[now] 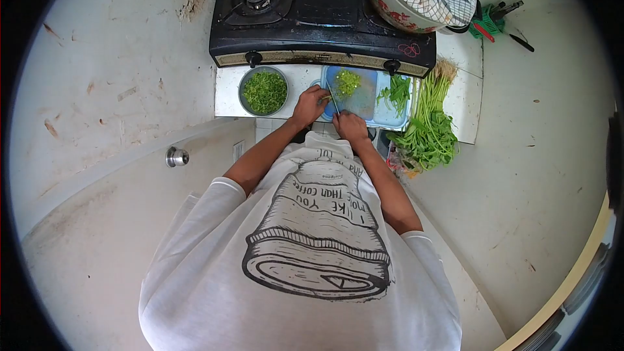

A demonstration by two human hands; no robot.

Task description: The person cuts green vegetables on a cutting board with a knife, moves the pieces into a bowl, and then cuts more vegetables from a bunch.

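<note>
My right hand (351,126) is closed around the handle of a knife (333,97), whose blade points away from me over the blue cutting board (388,116). Beside the blade, my left hand (311,105) is closed at the board's left edge, its fingertips pinching pale green stalks that are mostly hidden. A small heap of chopped green stalks (348,82) lies on the board just beyond the blade. Loose green leaves (396,91) rest on the board's right side. Left of my left hand stands a round bowl (242,99) full of finely chopped greens (264,91).
A bunch of long leafy stalks (429,107) with roots lies right of the board, its leaves hanging over the counter's front edge. Behind is a black two-burner stove (318,42) with a cloth-covered pot (400,16). A green basket (487,23) with utensils stands at the right.
</note>
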